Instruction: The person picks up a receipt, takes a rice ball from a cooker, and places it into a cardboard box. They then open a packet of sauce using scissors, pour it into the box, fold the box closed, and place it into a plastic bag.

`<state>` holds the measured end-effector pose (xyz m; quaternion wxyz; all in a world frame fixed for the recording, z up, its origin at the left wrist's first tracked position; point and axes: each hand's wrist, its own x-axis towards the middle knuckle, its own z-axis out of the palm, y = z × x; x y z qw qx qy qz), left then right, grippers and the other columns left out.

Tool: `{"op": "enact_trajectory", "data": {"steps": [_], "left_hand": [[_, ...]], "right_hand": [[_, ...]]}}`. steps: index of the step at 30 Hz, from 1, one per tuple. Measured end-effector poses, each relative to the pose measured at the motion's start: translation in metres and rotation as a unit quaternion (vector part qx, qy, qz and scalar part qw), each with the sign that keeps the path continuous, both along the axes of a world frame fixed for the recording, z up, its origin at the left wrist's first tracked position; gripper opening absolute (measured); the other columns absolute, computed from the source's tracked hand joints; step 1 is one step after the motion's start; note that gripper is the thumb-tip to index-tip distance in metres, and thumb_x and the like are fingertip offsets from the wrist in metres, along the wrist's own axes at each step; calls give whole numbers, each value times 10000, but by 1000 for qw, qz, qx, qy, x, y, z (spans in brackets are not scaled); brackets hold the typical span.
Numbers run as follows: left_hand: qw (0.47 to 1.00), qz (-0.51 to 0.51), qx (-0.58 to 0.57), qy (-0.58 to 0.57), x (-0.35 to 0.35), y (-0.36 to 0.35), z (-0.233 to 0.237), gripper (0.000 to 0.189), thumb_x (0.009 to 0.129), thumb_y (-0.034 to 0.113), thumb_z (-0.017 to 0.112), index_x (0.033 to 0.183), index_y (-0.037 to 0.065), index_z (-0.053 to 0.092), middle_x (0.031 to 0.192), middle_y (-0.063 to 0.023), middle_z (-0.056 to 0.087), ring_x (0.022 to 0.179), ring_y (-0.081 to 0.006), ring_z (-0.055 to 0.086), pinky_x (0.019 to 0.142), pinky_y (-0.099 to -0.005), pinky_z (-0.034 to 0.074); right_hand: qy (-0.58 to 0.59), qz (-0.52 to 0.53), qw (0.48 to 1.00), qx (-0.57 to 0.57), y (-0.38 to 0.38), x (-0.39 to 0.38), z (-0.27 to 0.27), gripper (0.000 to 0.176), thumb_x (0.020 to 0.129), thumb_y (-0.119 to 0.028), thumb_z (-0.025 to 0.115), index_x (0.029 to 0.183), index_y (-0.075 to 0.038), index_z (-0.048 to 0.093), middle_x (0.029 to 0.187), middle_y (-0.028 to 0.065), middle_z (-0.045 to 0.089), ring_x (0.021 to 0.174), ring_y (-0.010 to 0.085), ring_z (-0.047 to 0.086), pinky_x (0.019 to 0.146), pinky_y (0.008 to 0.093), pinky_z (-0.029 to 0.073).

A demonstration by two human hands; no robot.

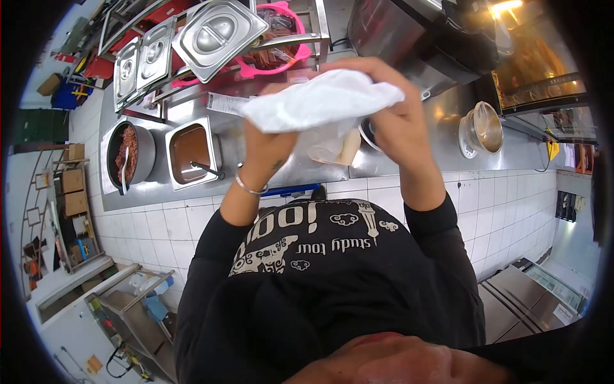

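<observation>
A white, soft, crumpled sheet or bag point(320, 101) stretches between my two hands above the steel counter. My left hand point(272, 144), with a bangle at its wrist, grips its left end from below, and the fingertips are hidden behind the white material. At the other end my right hand point(401, 118) is closed on the right side, fingers curled over the back. I cannot tell whether the white thing is paper, cloth or thin plastic. Under my hands, translucent wrapping and a tan piece point(348, 147) lie on the counter, partly covered in this view.
A dark pot point(148, 153) of reddish-brown food with a spoon stands at the left, beside a rectangular pan point(214, 137) of brown sauce with a ladle. Lidded steel pans point(220, 35) and a pink basket point(300, 25) sit behind. At the right stands a metal bowl point(489, 131).
</observation>
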<state>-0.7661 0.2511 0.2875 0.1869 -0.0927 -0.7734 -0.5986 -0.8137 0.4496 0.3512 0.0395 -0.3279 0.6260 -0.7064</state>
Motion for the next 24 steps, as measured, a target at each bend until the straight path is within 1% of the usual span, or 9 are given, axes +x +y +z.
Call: {"op": "enact_trajectory", "data": {"steps": [1, 3, 5, 8, 11, 14, 17, 20, 24], "left_hand": [[997, 44, -19, 56, 4, -10, -5, 365, 829, 97, 680, 1158, -49, 622, 1162, -154, 646, 1056, -234, 618, 935, -335, 466], [986, 155, -5, 67, 11, -29, -12, 338, 841, 57, 622, 1158, -62, 615, 1154, -158, 647, 1043, -234, 622, 927, -332, 470], [966, 234, -59, 92, 16, -51, -18, 348, 825, 40, 626, 1155, -72, 615, 1125, -158, 653, 1027, -249, 627, 936, -341, 463], [944, 287, -163, 29, 32, -86, -67, 395, 848, 8, 654, 1231, -60, 580, 1146, -152, 648, 1062, -229, 614, 947, -329, 455], [930, 237, -230, -165, 41, -78, -100, 688, 792, 103, 737, 1395, -41, 438, 1324, -202, 517, 1215, -283, 520, 1015, -378, 406], [935, 194, -221, -197, 44, -55, -120, 925, 735, 160, 769, 1489, -23, 266, 1452, -242, 338, 1338, -358, 377, 1090, -401, 338], [928, 187, -298, -125, 40, -44, -114, 1040, 716, 225, 782, 1521, -16, 168, 1509, -270, 209, 1389, -410, 284, 1122, -460, 289], [934, 189, -301, -45, 40, -40, -106, 955, 724, 283, 766, 1500, 11, 280, 1495, -266, 273, 1409, -424, 257, 1132, -535, 238], [873, 104, -451, -156, 65, -39, -127, 720, 774, 268, 716, 1434, 159, 452, 1518, -200, 321, 1426, -412, 248, 1117, -624, 193]], "right_hand": [[26, 6, 999, 42, -3, 0, 0, 375, 851, 32, 584, 1224, -2, 602, 1157, 84, 652, 1079, 145, 598, 951, 282, 445], [-14, -21, 1000, 9, 5, 2, -7, 379, 860, 11, 625, 1237, 3, 597, 1184, 105, 650, 1102, 170, 605, 974, 297, 443], [-62, -53, 997, -10, 21, 0, -21, 370, 879, -14, 644, 1244, 11, 592, 1197, 123, 650, 1117, 190, 611, 987, 309, 445], [-142, -123, 982, 2, 63, -3, -64, 329, 914, -40, 632, 1232, 27, 589, 1183, 141, 657, 1118, 203, 619, 988, 318, 454], [-222, -187, 956, 44, 86, 10, -97, 277, 932, -40, 609, 1197, 38, 599, 1151, 141, 668, 1097, 193, 625, 973, 313, 462], [-273, -203, 938, 62, 95, 23, -115, 232, 946, -54, 598, 1160, 34, 616, 1126, 132, 678, 1067, 175, 632, 954, 305, 467], [-286, -220, 929, 77, 98, 35, -126, 201, 952, -70, 597, 1123, 28, 634, 1097, 122, 689, 1038, 162, 637, 936, 296, 468], [-281, -236, 925, 96, 95, 42, -132, 180, 956, -84, 597, 1093, 21, 648, 1063, 109, 701, 1018, 155, 640, 922, 286, 465], [-282, -241, 922, 109, 92, 49, -139, 172, 963, -97, 593, 1074, 17, 656, 1038, 103, 708, 1007, 150, 642, 922, 280, 459]]}}
